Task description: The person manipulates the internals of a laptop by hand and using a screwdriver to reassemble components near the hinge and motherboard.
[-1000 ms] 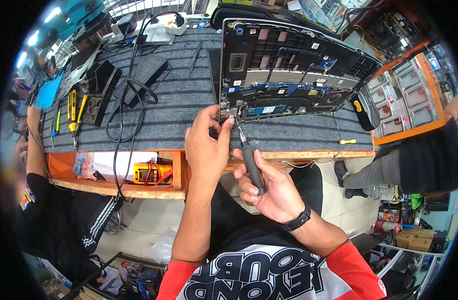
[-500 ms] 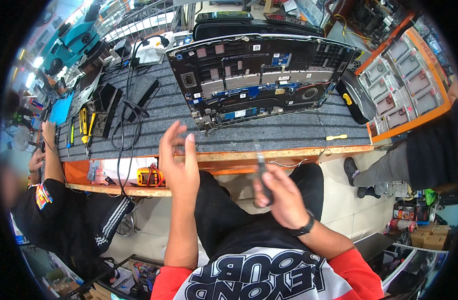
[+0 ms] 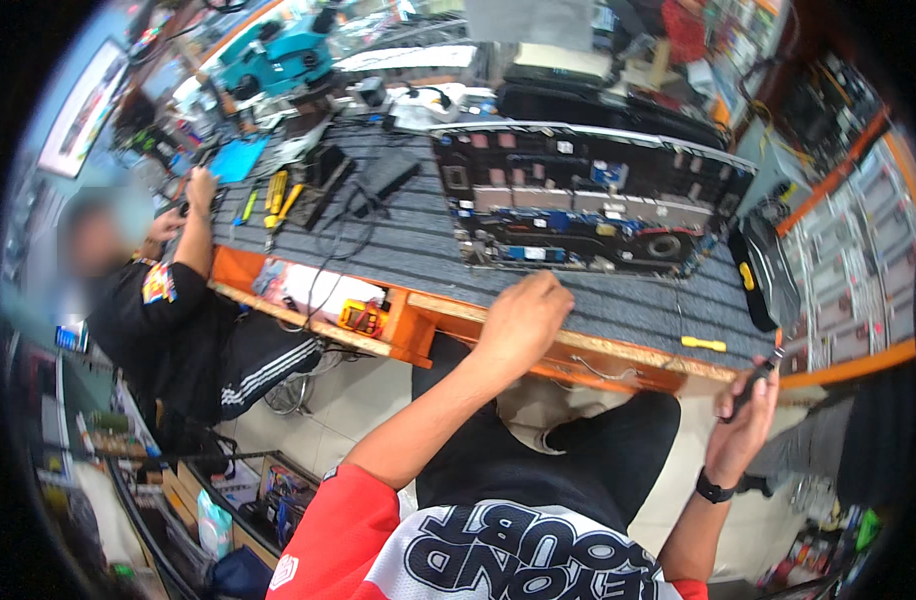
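A laptop base [image 3: 588,205] without its bottom cover stands tilted up on the striped grey mat, its circuit boards, battery area and round fan facing me. My left hand [image 3: 528,315] is at the bench's front edge, just below the laptop's lower edge. Its fingers are bent together, and anything between them is hidden. Out past the bench's front right part, my right hand [image 3: 746,420] grips a black-handled tool [image 3: 750,388] with a short pale tip; its exact kind is unclear. A small yellow-handled tool [image 3: 703,344] lies on the mat between my hands.
A black case with a yellow patch [image 3: 765,272] lies right of the laptop, beside an orange-framed parts organizer [image 3: 848,260]. Cables [image 3: 353,215] and yellow tools [image 3: 276,195] occupy the left side. A yellow meter [image 3: 362,317] sits in the open drawer. Another person [image 3: 158,330] works at far left.
My left hand has moved right to the bench edge below the laptop, its fingers now bent. My right hand has swung far right with the black-handled tool. The whole view has shifted.
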Available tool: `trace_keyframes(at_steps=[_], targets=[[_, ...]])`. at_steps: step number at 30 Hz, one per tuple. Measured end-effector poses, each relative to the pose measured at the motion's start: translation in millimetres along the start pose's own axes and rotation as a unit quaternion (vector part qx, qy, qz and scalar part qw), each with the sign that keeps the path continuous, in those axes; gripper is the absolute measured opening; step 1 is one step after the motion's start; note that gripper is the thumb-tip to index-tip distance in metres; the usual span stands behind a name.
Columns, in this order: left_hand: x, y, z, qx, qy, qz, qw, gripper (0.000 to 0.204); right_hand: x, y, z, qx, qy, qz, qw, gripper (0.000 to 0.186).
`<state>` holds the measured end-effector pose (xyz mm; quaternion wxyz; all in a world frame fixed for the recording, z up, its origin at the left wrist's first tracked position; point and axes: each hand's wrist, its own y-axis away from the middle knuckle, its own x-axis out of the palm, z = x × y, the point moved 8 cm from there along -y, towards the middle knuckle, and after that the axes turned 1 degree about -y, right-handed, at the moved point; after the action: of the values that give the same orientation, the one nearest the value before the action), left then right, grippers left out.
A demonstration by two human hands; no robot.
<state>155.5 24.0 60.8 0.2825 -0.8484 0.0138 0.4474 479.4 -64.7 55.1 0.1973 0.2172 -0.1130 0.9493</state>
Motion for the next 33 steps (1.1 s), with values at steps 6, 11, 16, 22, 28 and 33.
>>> trace_keyframes(at_steps=[6,11,16,22,28,33], targets=[[2.9,-8.1,-2.9,0.034,-0.032,0.018,0.999,0.011,-33.4,-76.7,8.2,-0.093,0.195,-0.013,0.976,0.029],[-19.6,9.7,3.3,0.063,0.012,-0.077,0.995,0.013,-53.3,-117.6,-16.2,-0.111,0.283,-0.016,0.953,0.03],[-101.0,52.7,38.0,-0.025,0.091,-0.183,0.979,0.016,-59.2,-118.0,-12.1,-0.121,0.353,-0.061,0.926,0.036],[-204.6,10.8,136.4,-0.003,-0.021,-0.232,0.972,0.021,-56.4,-109.5,-13.7,-0.12,0.45,-0.078,0.881,0.042],[-184.1,-143.4,210.7,0.096,-0.138,-0.043,0.985,0.01,-39.6,-107.6,-19.2,-0.191,0.551,-0.038,0.811,0.044],[-99.3,-216.8,240.9,0.066,-0.194,0.213,0.955,0.012,-26.5,-101.5,-20.7,-0.175,0.58,-0.039,0.795,0.04]])
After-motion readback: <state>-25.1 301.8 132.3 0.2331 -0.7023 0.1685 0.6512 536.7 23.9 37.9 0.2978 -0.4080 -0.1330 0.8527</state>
